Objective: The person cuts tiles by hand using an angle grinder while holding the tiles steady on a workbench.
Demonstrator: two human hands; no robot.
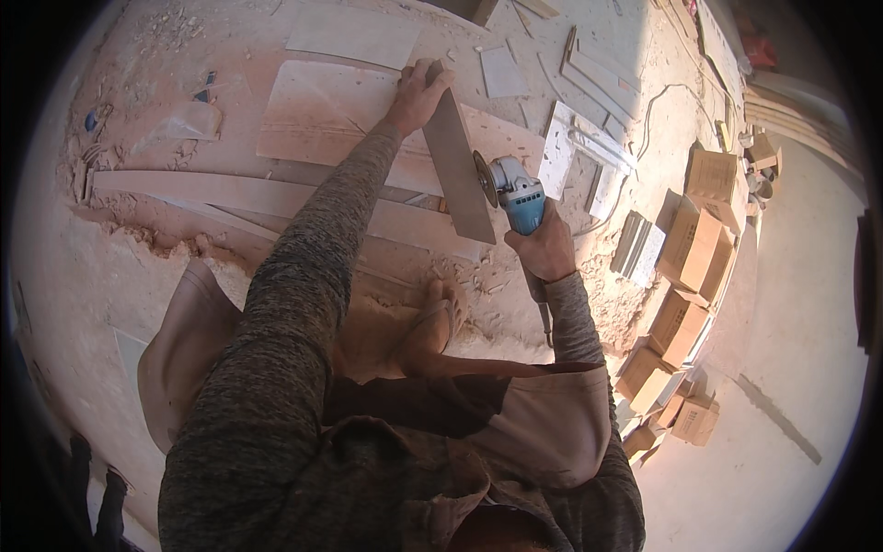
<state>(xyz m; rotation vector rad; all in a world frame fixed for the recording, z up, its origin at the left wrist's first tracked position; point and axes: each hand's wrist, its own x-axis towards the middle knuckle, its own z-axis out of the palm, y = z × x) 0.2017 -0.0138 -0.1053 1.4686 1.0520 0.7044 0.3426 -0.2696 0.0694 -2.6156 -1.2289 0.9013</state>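
Observation:
My left hand [418, 97] is closed around the far end of a long, narrow grey tile strip [457, 161], which is held tilted above the dusty ground. In my right hand [549, 247] is a blue and silver angle grinder [521, 198], gripped by its body with its cord trailing down beside my wrist. The grinder's round disc [485, 178] faces the strip's right long edge, close to it; whether they touch I cannot tell. Underneath the strip lies a large dusty tile slab [322, 115] on the ground. My bare thumb and fingers wrap the tool's handle.
Cardboard boxes [692, 244] stand in a row on the right. Stacked tile strips [636, 247] lie before them. White cut tile pieces [556, 152] and a cable [658, 97] are at the far right. Long tile strips [202, 189] lie left, and my sandalled foot [440, 308] is close below.

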